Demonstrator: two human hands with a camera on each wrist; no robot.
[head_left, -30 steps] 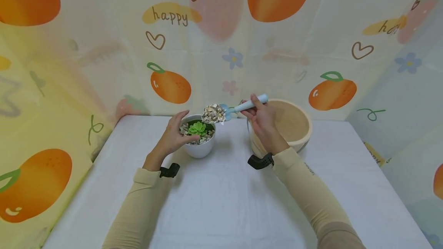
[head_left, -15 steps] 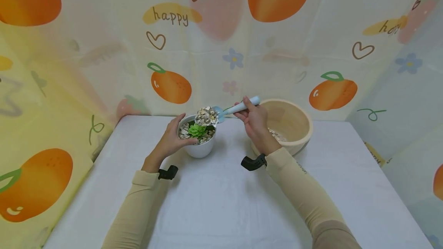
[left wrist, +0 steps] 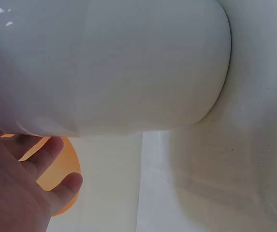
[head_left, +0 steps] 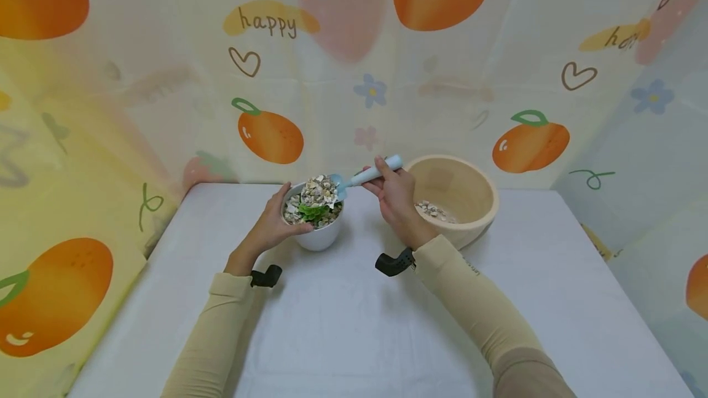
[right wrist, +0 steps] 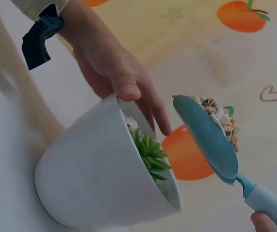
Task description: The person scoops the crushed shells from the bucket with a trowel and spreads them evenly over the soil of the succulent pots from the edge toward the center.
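Left hand (head_left: 270, 226) has thumb and fingers spread around the rim of the white flowerpot (head_left: 318, 240), upright on the table (head_left: 332, 324)! The right hand (head_left: 399, 201) grips the light-blue trowel (head_left: 358, 179) in curled fingers, its gravel (head_left: 319, 190) heaped high over the green succulent (head_left: 313, 212), near the beige bowl (head_left: 453, 186).

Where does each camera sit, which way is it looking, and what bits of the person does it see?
Head: on the head, facing forward and down at the white pot, blue scoop and tan bowl; left hand, right hand and sleeves show.
Left wrist: on that wrist, facing the pot's side; part of the left hand shows.
Right wrist: on that wrist, facing pot and scoop; left hand and a bit of right show.
Head and right wrist share the green plant.
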